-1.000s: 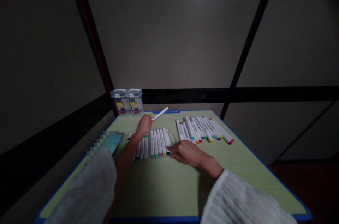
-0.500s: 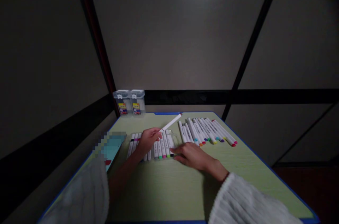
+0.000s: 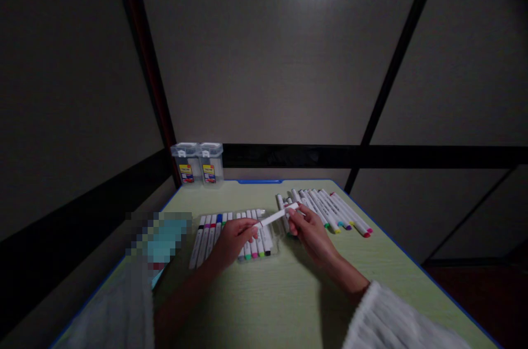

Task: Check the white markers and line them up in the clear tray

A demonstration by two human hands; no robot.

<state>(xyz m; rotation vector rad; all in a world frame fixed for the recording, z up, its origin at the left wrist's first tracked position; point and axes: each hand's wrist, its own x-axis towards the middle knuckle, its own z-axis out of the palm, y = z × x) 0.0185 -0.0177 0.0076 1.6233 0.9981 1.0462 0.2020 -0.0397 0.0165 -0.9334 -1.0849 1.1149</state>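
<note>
A white marker [image 3: 275, 217] is held slantwise above the table between both hands. My left hand [image 3: 232, 238] pinches its lower left end, and the fingers of my right hand [image 3: 308, 231] close on its upper right end. Beneath my left hand lies a clear plastic tray [image 3: 275, 253] with white markers in two groups. The left group [image 3: 202, 244] shows black, purple, red and blue bands; the right group [image 3: 254, 247] shows green, pink and black caps at the near end. My left hand hides part of the tray.
Loose white markers [image 3: 325, 209] with coloured ends lie side by side at the right. Two clear lidded boxes [image 3: 199, 165] stand at the table's back left corner. A teal booklet [image 3: 167, 242], partly blurred out, lies at the left edge. A wall [image 3: 264, 63] rises behind the table [image 3: 256, 305].
My right hand has left the tray's right end, risen, and taken hold of the marker's far end. The marker has tipped to a flatter angle and come nearer. My view has shifted slightly.
</note>
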